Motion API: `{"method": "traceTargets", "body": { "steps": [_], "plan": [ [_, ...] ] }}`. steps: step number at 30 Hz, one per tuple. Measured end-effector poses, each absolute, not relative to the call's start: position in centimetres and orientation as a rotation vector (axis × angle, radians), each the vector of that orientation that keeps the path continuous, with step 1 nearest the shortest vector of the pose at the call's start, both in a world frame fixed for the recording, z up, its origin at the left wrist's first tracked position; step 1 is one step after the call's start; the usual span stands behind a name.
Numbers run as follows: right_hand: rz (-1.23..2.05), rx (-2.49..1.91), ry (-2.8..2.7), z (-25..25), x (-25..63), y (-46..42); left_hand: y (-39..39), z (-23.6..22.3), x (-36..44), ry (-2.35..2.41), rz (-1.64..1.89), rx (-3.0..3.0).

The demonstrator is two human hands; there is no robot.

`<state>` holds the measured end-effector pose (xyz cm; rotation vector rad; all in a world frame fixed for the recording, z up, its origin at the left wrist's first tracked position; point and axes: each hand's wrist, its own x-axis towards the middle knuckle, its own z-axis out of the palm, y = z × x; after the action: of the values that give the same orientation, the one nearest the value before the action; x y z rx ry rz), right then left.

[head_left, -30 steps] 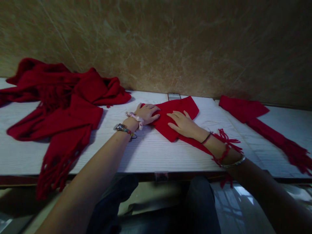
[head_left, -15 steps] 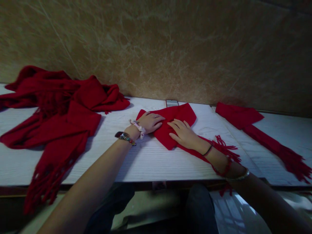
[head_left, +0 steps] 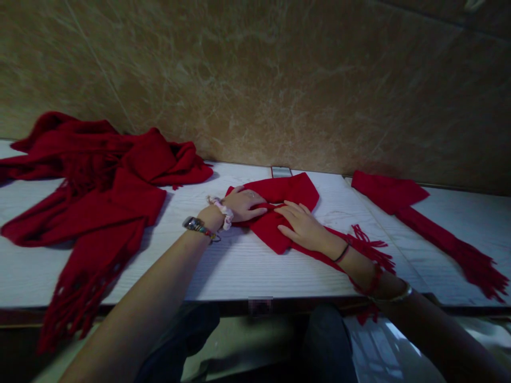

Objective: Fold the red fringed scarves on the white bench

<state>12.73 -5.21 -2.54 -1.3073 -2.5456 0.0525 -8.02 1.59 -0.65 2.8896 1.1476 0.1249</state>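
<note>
A red fringed scarf (head_left: 271, 236) lies folded and crossed over itself on the white wood-grain table in front of me. My left hand (head_left: 243, 206) rests palm down on its left part, fingers extended and thumb apart; what lies beneath the palm is hidden. Close beside it, my right hand (head_left: 301, 226) presses flat on the middle of the scarf with fingers spread. Between the hands a narrow gap shows in the cloth. One fringed end extends to the right, partly under my right forearm.
To the left, a heap of loose red scarves (head_left: 120, 186) hangs its fringe over the front edge. On the right lies another folded red scarf (head_left: 399, 197). A flat phone-like object (head_left: 281, 172) sits by the marble-patterned wall (head_left: 255, 80). The white table (head_left: 223, 271) has a dark front edge.
The view has tilted slightly upward. My left hand has shifted a little left and down over the last half second, and the scarf's layers have parted between the hands. My right hand stays on the cloth.
</note>
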Motion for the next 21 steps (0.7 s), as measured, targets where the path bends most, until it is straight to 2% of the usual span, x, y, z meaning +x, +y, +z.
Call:
{"method": "traceTargets", "body": {
  "steps": [4,12,17,21],
  "plan": [
    [0.046,-1.266,-2.589,-2.4,13.1,-5.8,1.6,-1.0,-8.4,1.277,0.114,2.898],
    [-0.006,-1.192,-2.565,-1.8,12.7,-3.2,1.4,-0.5,-7.4,1.131,0.21,2.957],
    [-0.027,-1.142,-2.404,-2.3,13.3,-0.3,1.8,-1.1,-7.3,1.234,0.212,2.911],
    [-0.048,-1.205,-2.206,-3.2,13.6,0.2,1.7,-0.8,-7.2,1.309,0.397,2.833]
  ]
}}
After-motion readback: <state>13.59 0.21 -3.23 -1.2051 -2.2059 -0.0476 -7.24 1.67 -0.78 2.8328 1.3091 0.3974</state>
